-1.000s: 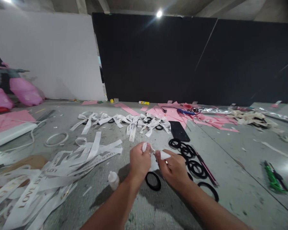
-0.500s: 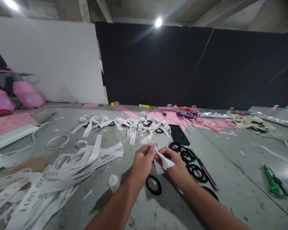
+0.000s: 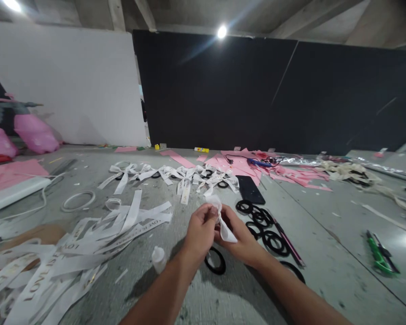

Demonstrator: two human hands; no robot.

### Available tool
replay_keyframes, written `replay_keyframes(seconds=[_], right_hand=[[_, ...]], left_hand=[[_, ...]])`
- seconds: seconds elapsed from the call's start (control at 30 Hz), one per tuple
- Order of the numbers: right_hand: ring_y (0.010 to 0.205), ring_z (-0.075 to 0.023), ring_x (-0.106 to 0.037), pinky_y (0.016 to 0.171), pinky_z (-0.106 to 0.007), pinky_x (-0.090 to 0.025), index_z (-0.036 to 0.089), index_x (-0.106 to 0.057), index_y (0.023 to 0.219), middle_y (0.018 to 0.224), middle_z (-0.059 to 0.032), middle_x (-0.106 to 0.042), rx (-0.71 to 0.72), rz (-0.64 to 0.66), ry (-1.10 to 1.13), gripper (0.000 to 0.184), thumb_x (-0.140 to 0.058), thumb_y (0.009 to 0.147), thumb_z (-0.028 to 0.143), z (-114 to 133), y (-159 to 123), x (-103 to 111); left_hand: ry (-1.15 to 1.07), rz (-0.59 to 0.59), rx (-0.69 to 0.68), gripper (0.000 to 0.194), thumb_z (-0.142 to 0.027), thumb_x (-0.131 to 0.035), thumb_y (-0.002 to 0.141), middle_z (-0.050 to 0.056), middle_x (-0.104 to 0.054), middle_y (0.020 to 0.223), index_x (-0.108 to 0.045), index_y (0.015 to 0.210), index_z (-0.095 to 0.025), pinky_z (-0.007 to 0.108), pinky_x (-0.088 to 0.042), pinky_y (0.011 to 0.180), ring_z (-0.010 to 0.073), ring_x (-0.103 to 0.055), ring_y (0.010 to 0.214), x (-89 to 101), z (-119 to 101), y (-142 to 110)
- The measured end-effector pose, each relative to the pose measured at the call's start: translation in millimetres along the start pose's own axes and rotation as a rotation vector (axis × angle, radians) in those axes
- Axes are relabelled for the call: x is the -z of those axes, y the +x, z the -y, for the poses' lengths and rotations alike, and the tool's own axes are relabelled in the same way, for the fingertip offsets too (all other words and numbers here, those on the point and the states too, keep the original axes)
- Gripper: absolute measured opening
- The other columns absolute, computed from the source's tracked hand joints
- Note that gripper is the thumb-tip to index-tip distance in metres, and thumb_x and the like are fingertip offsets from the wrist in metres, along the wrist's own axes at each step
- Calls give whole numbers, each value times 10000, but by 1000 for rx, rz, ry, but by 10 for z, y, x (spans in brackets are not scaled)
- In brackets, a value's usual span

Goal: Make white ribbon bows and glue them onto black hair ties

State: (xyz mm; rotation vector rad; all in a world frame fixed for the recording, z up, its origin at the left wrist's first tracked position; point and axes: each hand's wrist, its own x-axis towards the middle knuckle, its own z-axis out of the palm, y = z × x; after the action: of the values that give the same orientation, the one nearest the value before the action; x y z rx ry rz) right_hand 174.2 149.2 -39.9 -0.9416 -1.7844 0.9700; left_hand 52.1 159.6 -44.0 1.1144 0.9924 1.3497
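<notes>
Both hands meet over the middle of the grey table, closed on one white ribbon (image 3: pixel 227 234). My left hand (image 3: pixel 202 228) pinches its gathered part between thumb and fingers. My right hand (image 3: pixel 238 234) grips the same ribbon from the other side; some of its fingers are hidden behind the ribbon. One end hangs down in front of the right hand, and a loop stands up above the fingertips. Below the hands a black ring (image 3: pixel 215 271) lies flat on the table. A small white bottle (image 3: pixel 159 259) stands beside my left forearm.
Printed white ribbons (image 3: pixel 71 253) lie heaped at left. White bows (image 3: pixel 176 174) on black rings line the back. Right of my hands are several black rings (image 3: pixel 275 242), a pink-and-black pen (image 3: pixel 290 246), a dark phone (image 3: pixel 251 189) and a green-handled cutting tool (image 3: pixel 380 255). Pink scraps (image 3: pixel 243 162) lie behind.
My hands have drawn closer together, and the ribbon is more tightly gathered between them. Its loose end now hangs lower and nearer the left hand. The view has shifted slightly.
</notes>
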Motion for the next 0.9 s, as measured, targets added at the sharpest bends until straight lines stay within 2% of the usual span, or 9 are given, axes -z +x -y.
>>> replay_keyframes(seconds=[0.1,0.2,0.33,0.47,0.6,0.73,0.9], right_hand=[[1035,-237,-566,927,-351,-436,229,-536,1261,1136,-70,-618,-54,-1,101,477,-660,821,367,-45,-1,-7],[855,-201,-591,777,-317,-475,229,-594,1221,976,-47,-648,-134,-68,143,408,-546,890,462,-82,5,-16],[635,-169,-519,613,-280,-435,190,-698,1052,684,-7,-584,-104,-227,-39,374,-543,879,484,-98,15,-17],[541,-150,-465,524,-268,-383,164,-723,935,613,-2,-556,-96,-350,-146,375,-521,887,477,-115,17,44],[481,-139,-438,471,-261,-343,176,-709,856,562,7,-529,-67,-392,-217,340,-529,877,464,-132,32,145],[483,-143,-479,479,-263,-372,187,-684,801,587,1,-548,-52,-400,-258,310,-516,879,436,-127,50,220],[452,-132,-454,452,-252,-368,188,-678,802,538,17,-502,-55,-374,-232,313,-514,885,442,-109,55,267]], left_hand=[[44,-36,-25,197,-352,-545,840,21,-621,761,-617,833,-169,245,-460,690,149,-569,726,38,11,16],[181,-56,-79,172,-327,-550,844,35,-656,791,-637,863,-180,260,-449,708,172,-588,764,80,4,12],[344,48,-189,170,-289,-539,860,47,-693,867,-677,887,-193,271,-425,750,183,-605,810,78,-23,-36],[406,49,-138,201,-336,-520,878,17,-658,723,-644,822,-187,255,-381,641,161,-569,677,58,-21,-65],[399,63,-105,197,-321,-503,874,-9,-596,625,-583,749,-191,239,-356,599,143,-537,605,84,-28,-52],[380,85,-85,190,-306,-508,858,-16,-569,607,-546,709,-195,232,-351,584,127,-501,558,112,-31,-30],[191,180,-17,239,-394,-500,868,-56,-464,550,-491,722,-204,211,-287,511,86,-364,457,89,-18,-40]])
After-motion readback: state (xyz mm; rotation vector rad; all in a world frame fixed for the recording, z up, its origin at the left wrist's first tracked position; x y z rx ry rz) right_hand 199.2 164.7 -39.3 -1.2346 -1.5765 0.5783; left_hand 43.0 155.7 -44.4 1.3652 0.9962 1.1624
